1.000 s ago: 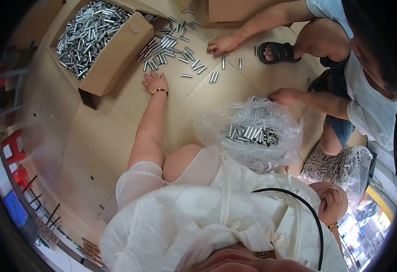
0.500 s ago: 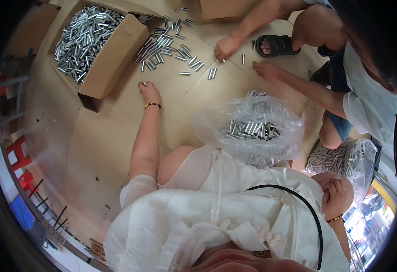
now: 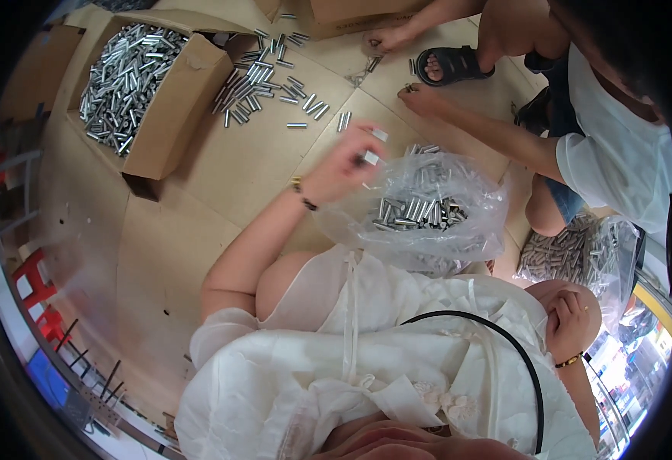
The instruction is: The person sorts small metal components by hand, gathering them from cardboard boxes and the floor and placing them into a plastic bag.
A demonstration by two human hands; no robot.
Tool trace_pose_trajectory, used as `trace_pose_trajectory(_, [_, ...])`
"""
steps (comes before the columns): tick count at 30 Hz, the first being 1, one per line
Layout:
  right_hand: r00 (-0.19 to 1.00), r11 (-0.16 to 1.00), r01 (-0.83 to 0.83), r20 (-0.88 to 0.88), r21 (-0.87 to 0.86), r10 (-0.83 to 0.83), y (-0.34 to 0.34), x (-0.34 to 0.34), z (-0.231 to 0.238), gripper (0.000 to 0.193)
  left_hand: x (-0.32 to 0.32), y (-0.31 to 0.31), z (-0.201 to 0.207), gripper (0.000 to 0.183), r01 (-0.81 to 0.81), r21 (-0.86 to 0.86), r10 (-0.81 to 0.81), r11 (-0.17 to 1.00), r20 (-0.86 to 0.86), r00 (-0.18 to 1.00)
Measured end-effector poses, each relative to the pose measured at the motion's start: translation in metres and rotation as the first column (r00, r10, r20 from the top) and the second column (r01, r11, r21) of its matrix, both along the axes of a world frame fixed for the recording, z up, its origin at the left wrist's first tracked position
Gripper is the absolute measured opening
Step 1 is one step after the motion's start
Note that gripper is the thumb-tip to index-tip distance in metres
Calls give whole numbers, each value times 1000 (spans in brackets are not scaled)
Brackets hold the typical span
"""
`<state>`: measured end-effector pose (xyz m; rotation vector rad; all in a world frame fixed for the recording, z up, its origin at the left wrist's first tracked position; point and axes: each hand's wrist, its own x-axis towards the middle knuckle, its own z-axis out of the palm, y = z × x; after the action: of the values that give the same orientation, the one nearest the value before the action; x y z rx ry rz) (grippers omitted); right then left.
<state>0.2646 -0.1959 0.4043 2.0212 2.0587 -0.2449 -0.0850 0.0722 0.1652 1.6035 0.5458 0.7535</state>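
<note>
"In the head view, where did we have our left hand?"

"Clamped on metal tubes, blurred, with the plastic bag of tubes just to its right. Beyond it to the left, loose tubes lay scattered on the floor beside a heaped cardboard box."

"And our right hand?"

"On our knee, well apart from the left; we couldn't tell whether it was closed. To the left hand's right, a co-worker crouched."
</note>
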Motion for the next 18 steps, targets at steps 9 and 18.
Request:
trace_pose_trajectory(9, [1000,1000,-11,-24,16,11,4,-1,-6,8,20,2,-34,23,115,-90,-117,989,-22,993])
trace_pose_trajectory(18, [999,999,35,-18,-22,-35,-3,7,-1,7,-133,134,-153,75,-417,442,434,794,-893,-120])
